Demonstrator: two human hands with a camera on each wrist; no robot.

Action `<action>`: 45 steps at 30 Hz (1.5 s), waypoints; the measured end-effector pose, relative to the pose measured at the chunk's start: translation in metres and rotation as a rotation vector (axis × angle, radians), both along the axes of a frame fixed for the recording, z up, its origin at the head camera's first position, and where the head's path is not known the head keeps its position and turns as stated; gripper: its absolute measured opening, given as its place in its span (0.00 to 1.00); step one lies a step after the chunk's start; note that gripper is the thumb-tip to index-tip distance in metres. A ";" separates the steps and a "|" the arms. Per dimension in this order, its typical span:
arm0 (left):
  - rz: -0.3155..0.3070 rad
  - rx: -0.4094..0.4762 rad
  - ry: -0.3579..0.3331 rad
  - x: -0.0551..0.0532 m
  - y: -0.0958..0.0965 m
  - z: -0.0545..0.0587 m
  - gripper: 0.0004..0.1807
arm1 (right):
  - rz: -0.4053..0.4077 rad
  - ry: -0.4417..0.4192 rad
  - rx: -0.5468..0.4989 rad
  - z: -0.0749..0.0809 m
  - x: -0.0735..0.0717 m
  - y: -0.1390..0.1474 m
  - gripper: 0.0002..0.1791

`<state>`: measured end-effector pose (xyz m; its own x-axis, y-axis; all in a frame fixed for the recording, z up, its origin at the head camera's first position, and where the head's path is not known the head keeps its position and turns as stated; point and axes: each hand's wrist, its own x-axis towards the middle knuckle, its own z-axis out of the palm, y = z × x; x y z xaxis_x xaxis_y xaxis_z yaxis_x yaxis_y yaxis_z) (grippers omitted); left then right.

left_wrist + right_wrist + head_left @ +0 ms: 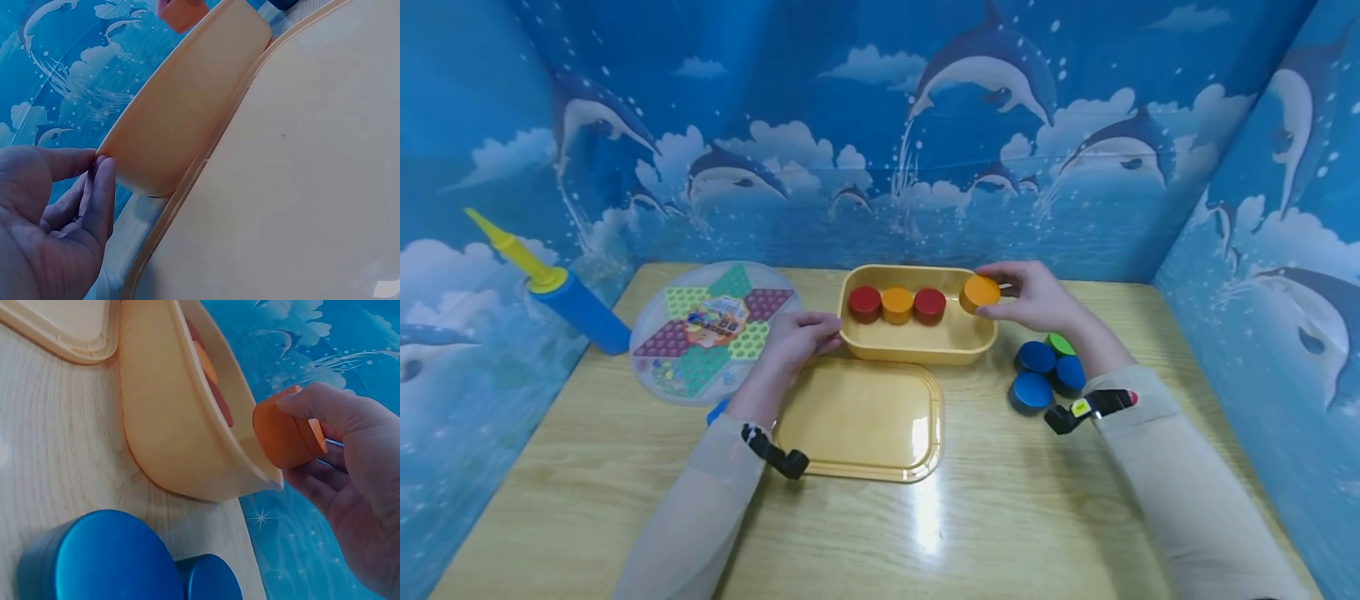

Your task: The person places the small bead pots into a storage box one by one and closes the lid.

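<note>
Where both arms reach across, table (1000,508): pale wood grain, bearing the articles below.
Game board (715,321): round, star-patterned, left of the tub.
Yellow lid (859,421): flat, just in front of the tub.
Yellow tub (917,354): open-topped; inside, one row of red, orange and red discs (897,306).
Left hand (797,337): thumb and finger pinching the tub's left rim.
Right hand (1033,296): gripping one orange cylinder.
Orange cylinder (980,293): raised at the tub's right end.
Blue pieces (1031,393), three, and green piece (1060,343), one: clustered right of the tub.

There are eight round pieces (981,293), two wrist cameras (775,452), one tub (917,352), one lid (859,419), one game board (715,321) and one pump (576,310).
</note>
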<state>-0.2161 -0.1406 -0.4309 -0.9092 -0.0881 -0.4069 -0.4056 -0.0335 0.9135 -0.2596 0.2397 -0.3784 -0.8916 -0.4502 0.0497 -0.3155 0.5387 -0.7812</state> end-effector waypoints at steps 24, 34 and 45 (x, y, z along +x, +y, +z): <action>-0.009 0.019 0.015 0.004 0.006 0.004 0.16 | 0.126 -0.019 0.369 -0.002 -0.017 -0.027 0.34; 0.010 0.018 0.015 0.005 0.005 0.004 0.16 | 0.177 0.008 0.465 0.000 -0.027 -0.034 0.32; 0.000 0.021 0.031 0.003 0.004 0.003 0.16 | 0.189 -0.009 0.548 -0.003 -0.030 -0.043 0.33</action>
